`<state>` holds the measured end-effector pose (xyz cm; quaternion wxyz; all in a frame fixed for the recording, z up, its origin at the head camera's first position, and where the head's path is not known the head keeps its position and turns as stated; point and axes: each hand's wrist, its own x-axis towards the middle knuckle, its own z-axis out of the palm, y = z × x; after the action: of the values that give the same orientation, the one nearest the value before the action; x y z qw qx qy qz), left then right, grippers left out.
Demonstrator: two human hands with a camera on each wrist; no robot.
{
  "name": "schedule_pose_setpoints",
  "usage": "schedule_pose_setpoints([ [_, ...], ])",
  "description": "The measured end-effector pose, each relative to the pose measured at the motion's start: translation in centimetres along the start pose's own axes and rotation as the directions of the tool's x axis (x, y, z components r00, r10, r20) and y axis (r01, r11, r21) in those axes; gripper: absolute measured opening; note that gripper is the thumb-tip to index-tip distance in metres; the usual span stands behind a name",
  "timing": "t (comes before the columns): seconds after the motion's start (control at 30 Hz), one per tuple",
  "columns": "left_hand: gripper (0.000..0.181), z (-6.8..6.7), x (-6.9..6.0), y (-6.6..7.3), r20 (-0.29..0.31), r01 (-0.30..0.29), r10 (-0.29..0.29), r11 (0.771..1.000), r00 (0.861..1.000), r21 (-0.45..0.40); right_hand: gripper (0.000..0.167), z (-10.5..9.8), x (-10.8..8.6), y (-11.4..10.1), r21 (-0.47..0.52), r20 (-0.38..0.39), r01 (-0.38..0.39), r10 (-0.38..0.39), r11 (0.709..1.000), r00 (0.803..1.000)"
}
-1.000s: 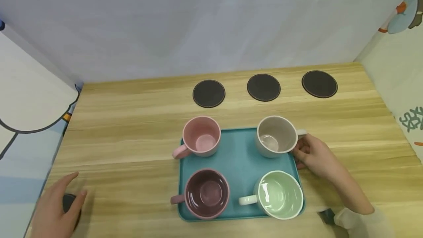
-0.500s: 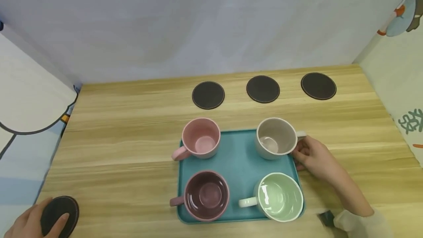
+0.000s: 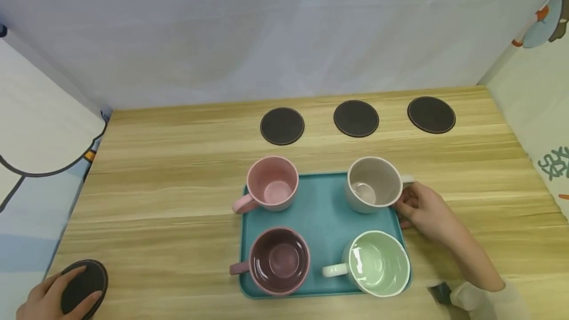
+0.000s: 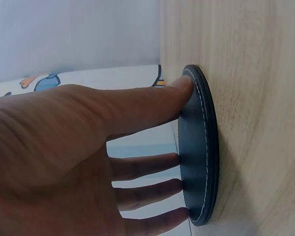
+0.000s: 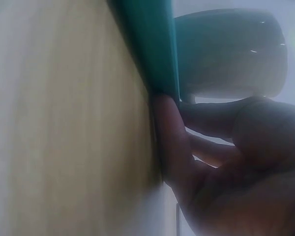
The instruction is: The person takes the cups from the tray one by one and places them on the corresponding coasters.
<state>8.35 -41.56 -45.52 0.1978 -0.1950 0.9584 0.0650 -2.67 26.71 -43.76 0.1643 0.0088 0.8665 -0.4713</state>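
Observation:
At the lower left, my left hand (image 3: 53,298) rests its fingertips on a round black coaster stack (image 3: 91,280). In the left wrist view, the thumb lies near one side of the stitched coaster face (image 4: 195,142), and the straight fingers touch the opposite side. My right hand (image 3: 424,211) pinches the right edge of a teal tray (image 3: 317,206), one finger low against its underside in the right wrist view. Four-cornered on the tray stand a pink mug (image 3: 272,181), a grey-beige mug (image 3: 373,184), a purple mug (image 3: 280,260) and a pale green mug (image 3: 379,263).
Three black coasters lie in a row near the back edge: left coaster (image 3: 282,126), middle coaster (image 3: 356,118), right coaster (image 3: 431,114). A pale curtain (image 3: 284,33) hangs behind the wooden table (image 3: 169,177). A small dark object (image 3: 440,292) lies beside the right sleeve.
My left hand has come down and back onto the coaster stack; its fingers then shifted from the far rim onto the top. The right hand, tray and mugs stay put.

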Motion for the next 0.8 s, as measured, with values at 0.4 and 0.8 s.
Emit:
schedule_pose_setpoints([
  [0.4, 0.078, 0.8, -0.1, -0.4, -0.15, -0.061, 0.056, 0.998, 0.987, -0.032, 0.028, -0.3, 0.2, -0.2, -0.003, 0.0, 0.001, -0.001, 1.0, 1.0],
  [0.8, 0.104, 0.2, -0.1, -1.2, 0.15, 0.017, -0.011, 0.999, 0.989, -0.04, 0.031, 0.0, 0.0, 0.0, -0.02, 0.01, -0.005, 0.005, 1.0, 1.0],
])
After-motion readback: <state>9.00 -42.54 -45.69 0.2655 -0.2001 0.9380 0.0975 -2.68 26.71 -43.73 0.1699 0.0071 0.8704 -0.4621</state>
